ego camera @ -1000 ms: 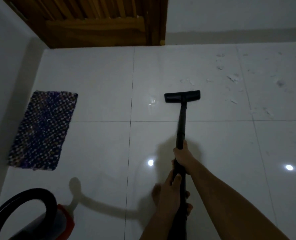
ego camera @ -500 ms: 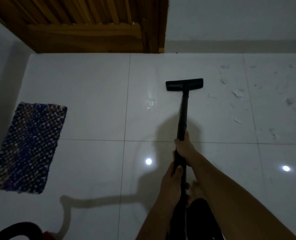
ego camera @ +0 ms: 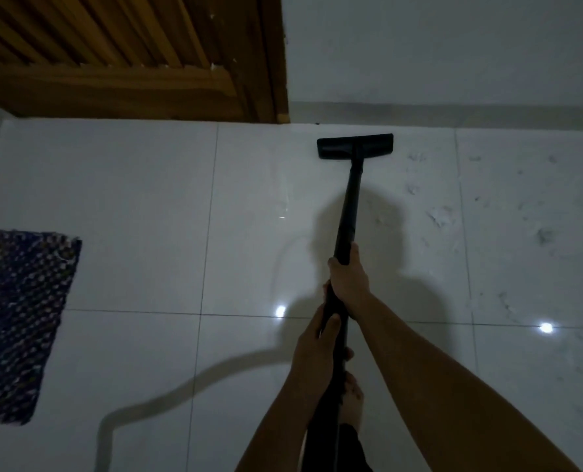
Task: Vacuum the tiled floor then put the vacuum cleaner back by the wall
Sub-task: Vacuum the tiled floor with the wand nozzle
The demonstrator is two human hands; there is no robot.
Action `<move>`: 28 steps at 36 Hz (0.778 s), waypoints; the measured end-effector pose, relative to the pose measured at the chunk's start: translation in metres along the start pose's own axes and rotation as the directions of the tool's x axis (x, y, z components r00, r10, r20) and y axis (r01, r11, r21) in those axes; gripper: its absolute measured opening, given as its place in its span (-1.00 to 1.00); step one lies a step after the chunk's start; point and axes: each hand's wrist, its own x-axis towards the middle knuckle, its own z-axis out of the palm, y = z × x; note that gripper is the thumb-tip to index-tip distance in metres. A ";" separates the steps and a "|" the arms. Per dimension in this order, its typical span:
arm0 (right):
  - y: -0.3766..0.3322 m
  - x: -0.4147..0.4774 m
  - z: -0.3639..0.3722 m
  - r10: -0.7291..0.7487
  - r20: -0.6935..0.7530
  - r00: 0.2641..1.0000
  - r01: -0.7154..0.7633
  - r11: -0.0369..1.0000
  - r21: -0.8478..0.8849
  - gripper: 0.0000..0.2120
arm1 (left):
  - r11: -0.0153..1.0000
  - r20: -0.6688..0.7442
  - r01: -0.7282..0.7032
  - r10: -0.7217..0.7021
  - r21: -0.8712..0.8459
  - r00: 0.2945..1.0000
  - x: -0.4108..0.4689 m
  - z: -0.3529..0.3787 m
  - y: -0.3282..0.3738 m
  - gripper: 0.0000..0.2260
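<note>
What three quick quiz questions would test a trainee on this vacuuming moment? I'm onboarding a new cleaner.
1. True or false: both hands grip the vacuum wand.
2. Where does most of the scattered debris lie? A) left of the floor head, B) right of the floor head, C) on the mat.
3. Fill in: the floor head sits close to the ____ near the wooden door.

Key
1. True: the right hand is further down the wand, the left hand nearer the body.
2. B
3. wall; the mat lies far left.

Black vacuum wand (ego camera: 348,212) (flat nozzle (ego camera: 354,145) near the wall) angled across white tiled floor (ego camera: 140,206).
</note>
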 end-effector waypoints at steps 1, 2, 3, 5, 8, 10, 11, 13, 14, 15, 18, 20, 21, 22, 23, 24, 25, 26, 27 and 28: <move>-0.005 0.003 -0.005 0.003 -0.009 1.000 -0.003 1.000 0.012 -0.40 | 1.000 0.003 0.001 -0.001 -0.011 1.000 0.002 0.005 0.006 -0.83; -0.008 0.007 -0.010 0.008 -0.019 1.000 -0.008 1.000 0.021 -0.39 | 1.000 0.008 0.004 -0.004 -0.018 1.000 0.005 0.010 0.011 -0.81; -0.012 0.010 -0.016 0.012 -0.026 1.000 -0.011 1.000 0.028 -0.39 | 1.000 0.017 0.009 -0.008 -0.018 1.000 0.007 0.015 0.016 -0.78; -0.017 0.016 -0.027 0.019 -0.040 0.999 -0.018 0.999 0.034 -0.39 | 1.000 0.032 0.011 -0.011 -0.003 0.999 0.012 0.025 0.023 -0.71; -0.022 0.022 -0.045 0.030 -0.062 0.998 -0.028 0.999 0.032 -0.40 | 0.999 0.022 0.001 -0.002 0.038 1.000 0.020 0.040 0.029 -0.67; -0.025 0.026 -0.056 0.027 -0.073 0.997 -0.024 0.999 0.033 -0.39 | 0.999 0.022 0.016 -0.017 0.048 1.000 0.025 0.049 0.032 -0.67; -0.026 0.027 -0.061 0.025 -0.075 0.997 -0.022 0.999 0.031 -0.39 | 0.999 0.025 0.027 -0.028 0.043 0.999 0.027 0.054 0.034 -0.67; -0.029 0.030 -0.070 0.015 -0.074 0.997 -0.014 1.000 0.023 -0.40 | 0.999 0.029 0.042 -0.043 0.034 0.999 0.031 0.062 0.037 -0.66; -0.030 0.033 -0.073 0.008 -0.072 0.997 -0.006 1.000 0.021 -0.40 | 0.998 0.033 0.048 -0.048 0.027 0.998 0.033 0.065 0.038 -0.66; -0.031 0.035 -0.076 0.001 -0.070 0.998 0.000 1.000 0.018 -0.41 | 0.999 0.039 0.051 -0.051 0.018 0.998 0.034 0.068 0.039 -0.66; -0.031 0.038 -0.084 0.001 -0.066 0.998 0.001 1.000 0.020 -0.41 | 0.999 0.045 0.044 -0.045 0.021 0.998 0.036 0.077 0.041 -0.68; -0.029 0.037 -0.088 0.007 -0.067 0.998 -0.005 1.000 0.031 -0.41 | 0.999 0.032 0.046 -0.047 0.028 0.998 0.035 0.082 0.039 -0.67; -0.027 0.036 -0.090 0.009 -0.066 0.998 -0.006 0.999 0.033 -0.41 | 0.998 0.028 0.049 -0.050 0.025 0.998 0.034 0.084 0.037 -0.66; -0.025 0.033 -0.092 0.010 -0.066 0.998 -0.008 0.999 0.032 -0.41 | 0.998 0.028 0.053 -0.053 0.024 0.998 0.033 0.085 0.035 -0.66; -0.024 0.031 -0.094 0.010 -0.067 0.998 -0.008 1.000 0.029 -0.41 | 0.998 0.031 0.056 -0.057 0.023 0.998 0.031 0.087 0.033 -0.66; -0.021 0.028 -0.096 0.008 -0.072 0.997 -0.006 1.000 0.025 -0.41 | 0.998 0.036 0.058 -0.059 0.022 0.998 0.030 0.088 0.031 -0.66; -0.019 0.026 -0.098 0.006 -0.077 0.997 -0.005 1.000 0.020 -0.42 | 0.998 0.039 0.060 -0.060 0.019 0.997 0.027 0.088 0.029 -0.66; -0.017 0.023 -0.100 0.006 -0.081 0.997 -0.005 1.000 0.017 -0.41 | 0.998 0.043 0.059 -0.060 0.020 0.997 0.025 0.089 0.026 -0.66; -0.014 0.020 -0.102 0.006 -0.085 0.996 -0.005 1.000 0.017 -0.41 | 0.998 0.049 0.056 -0.057 0.024 0.997 0.023 0.091 0.024 -0.66; -0.011 0.018 -0.103 0.005 -0.089 0.996 -0.003 1.000 0.020 -0.40 | 0.998 0.054 0.053 -0.055 0.028 0.997 0.021 0.092 0.023 -0.65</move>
